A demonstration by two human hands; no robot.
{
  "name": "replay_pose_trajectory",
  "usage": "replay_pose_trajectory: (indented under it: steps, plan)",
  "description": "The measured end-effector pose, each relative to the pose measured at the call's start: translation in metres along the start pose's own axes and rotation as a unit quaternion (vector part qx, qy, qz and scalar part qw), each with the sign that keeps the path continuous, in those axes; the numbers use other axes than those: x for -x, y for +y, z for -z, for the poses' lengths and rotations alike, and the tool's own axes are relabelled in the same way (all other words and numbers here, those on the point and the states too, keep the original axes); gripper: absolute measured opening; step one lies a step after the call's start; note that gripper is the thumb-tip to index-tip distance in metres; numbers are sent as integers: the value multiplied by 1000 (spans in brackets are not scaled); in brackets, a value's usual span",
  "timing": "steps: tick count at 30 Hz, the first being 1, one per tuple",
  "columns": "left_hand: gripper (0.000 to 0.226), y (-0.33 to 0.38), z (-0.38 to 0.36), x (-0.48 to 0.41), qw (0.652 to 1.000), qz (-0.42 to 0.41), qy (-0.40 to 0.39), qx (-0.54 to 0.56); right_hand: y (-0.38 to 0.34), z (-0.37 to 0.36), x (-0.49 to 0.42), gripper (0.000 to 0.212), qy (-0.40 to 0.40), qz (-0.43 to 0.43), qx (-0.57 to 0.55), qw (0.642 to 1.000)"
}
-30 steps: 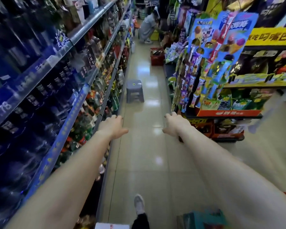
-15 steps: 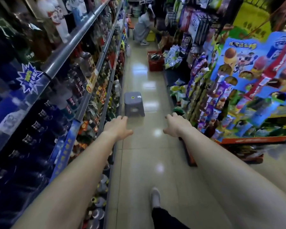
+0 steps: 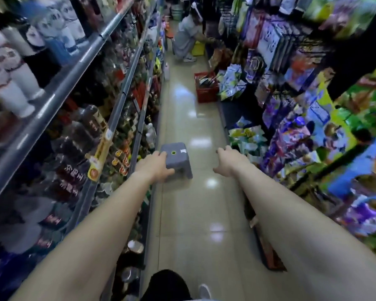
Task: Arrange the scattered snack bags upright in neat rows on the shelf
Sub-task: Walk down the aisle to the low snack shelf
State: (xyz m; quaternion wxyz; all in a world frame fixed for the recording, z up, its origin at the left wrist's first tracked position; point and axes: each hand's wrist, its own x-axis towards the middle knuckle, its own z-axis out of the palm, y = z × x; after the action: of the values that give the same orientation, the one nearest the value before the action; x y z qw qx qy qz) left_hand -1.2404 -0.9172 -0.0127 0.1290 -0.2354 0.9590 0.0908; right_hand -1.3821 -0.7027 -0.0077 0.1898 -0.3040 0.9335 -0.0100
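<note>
A red basket point(image 3: 206, 92) up the aisle holds packets. Snack bags point(image 3: 246, 136) lie just right of our right hand point(image 3: 228, 162); it and our left hand point(image 3: 155, 168) hang relaxed, holding nothing.

We are seeing a glossy tiled floor point(image 3: 189, 213) reflecting lights, a matt grey plastic stool point(image 3: 178, 157), grey metal shelf rails point(image 3: 52, 101), and shiny foil snack bags point(image 3: 245, 137).

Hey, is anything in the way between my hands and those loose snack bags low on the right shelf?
Nothing visible lies between the right hand and the snack bags. A grey stool stands in the aisle ahead, left of centre, beyond the left hand. A red basket sits on the floor farther along.
</note>
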Motion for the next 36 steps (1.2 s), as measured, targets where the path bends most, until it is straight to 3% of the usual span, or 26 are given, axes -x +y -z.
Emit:
replay_pose_trajectory:
  steps: [12,18,25,36]
  plan:
    - [71,-16,75,-309,998,-48,-34,-24,28,89,-273,69,-11,-64,-8,998]
    - [66,-5,134,-448,995,-87,-22,-45,33,158,-394,61,9,-64,-23,998]
    - [68,33,167,-604,991,-120,-35,-57,76,199,-528,64,11,-83,-35,996]
    - [68,155,216,-828,981,-167,-59,-77,217,258,-692,63,-26,-157,-78,984]
